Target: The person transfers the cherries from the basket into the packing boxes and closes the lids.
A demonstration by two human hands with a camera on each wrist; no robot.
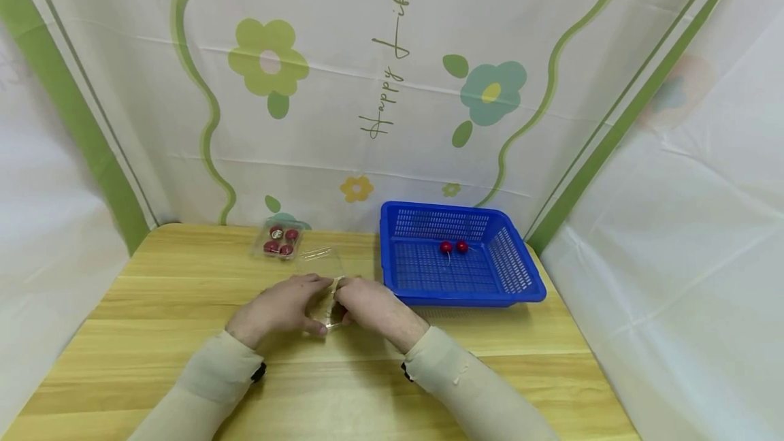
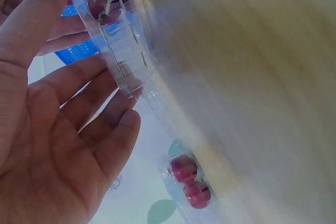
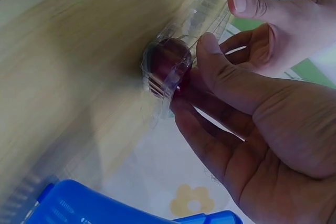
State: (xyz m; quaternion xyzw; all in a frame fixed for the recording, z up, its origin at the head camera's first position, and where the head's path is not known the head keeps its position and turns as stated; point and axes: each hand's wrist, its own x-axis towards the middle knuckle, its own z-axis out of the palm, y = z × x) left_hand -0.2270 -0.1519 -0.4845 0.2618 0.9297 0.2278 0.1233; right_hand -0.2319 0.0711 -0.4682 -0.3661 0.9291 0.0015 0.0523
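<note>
Head view | table (image 1: 331,400), blue basket (image 1: 453,300) sat at right | left hand (image 1: 282,305) spread wide, touching clear box (image 2: 126,59) | right hand (image 1: 373,308) curled at box, I couldn't tell its hold | box sat left of basket, red fruits (image 2: 96,6) inside

Left hand (image 1: 284,305), right hand (image 1: 375,305) at clear container (image 1: 328,309); packed red fruits (image 1: 292,235) beyond; two loose fruits (image 1: 446,247), blue basket (image 1: 416,271)

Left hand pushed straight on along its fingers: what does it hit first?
Likely the clear plastic box; the left hand looks to be at its edge. The right hand seems next in line, though depth is unclear.
</note>
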